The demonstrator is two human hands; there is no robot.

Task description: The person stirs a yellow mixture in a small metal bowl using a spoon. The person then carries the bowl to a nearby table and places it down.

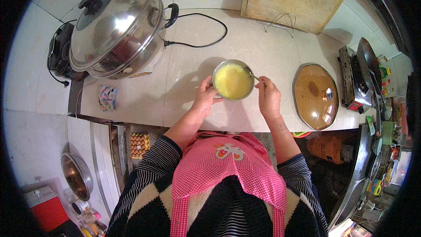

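A round metal bowl (251,91) on or just over the countertop holds a yellow, frothy mixture (233,81). My left hand (204,97) grips the bowl's lower left rim and side, with its thumb and fingers around the edge. In my right hand (269,97) is the handle of a spoon or similar utensil (252,74), which leans over the right rim with its tip in the mixture. How deep the tip sits is hidden. An oval glass lid (314,97) with a knob lies to the right of my right hand.
A large lidded electric steamer pot (118,36) stands at the back left, its black cord (210,44) looped on the counter. Nearer is a folded patterned cloth (108,97). A wooden cutting board (291,0) leans at the back by a wire rack (281,24). At right is a gas stove (353,82) with a wok (368,62).
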